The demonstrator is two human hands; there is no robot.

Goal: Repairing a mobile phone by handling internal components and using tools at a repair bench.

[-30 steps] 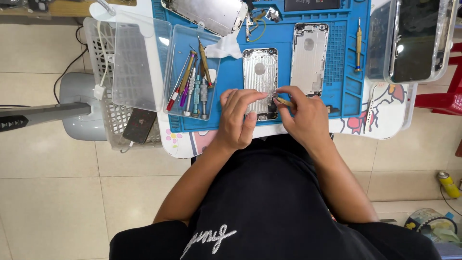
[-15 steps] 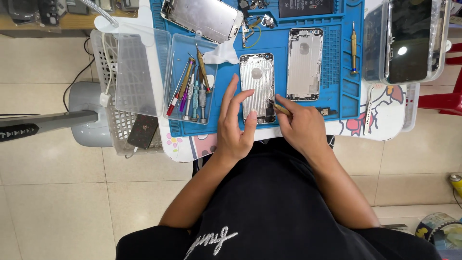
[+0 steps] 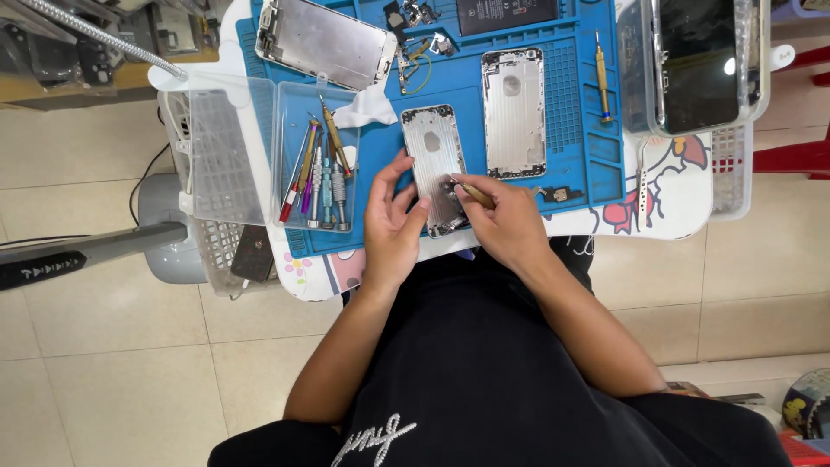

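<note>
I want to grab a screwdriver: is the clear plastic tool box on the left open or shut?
Open. The clear tool box has its lid swung flat to the left, leaving the screwdrivers uncovered.

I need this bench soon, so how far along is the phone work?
Done: two housings lie stripped on the blue mat, the far one set aside, screen panel off. In hand: left hand steadies the near housing; right hand works a screwdriver at its lower end. Left: loose parts still lie unfitted at the mat's top.
</note>
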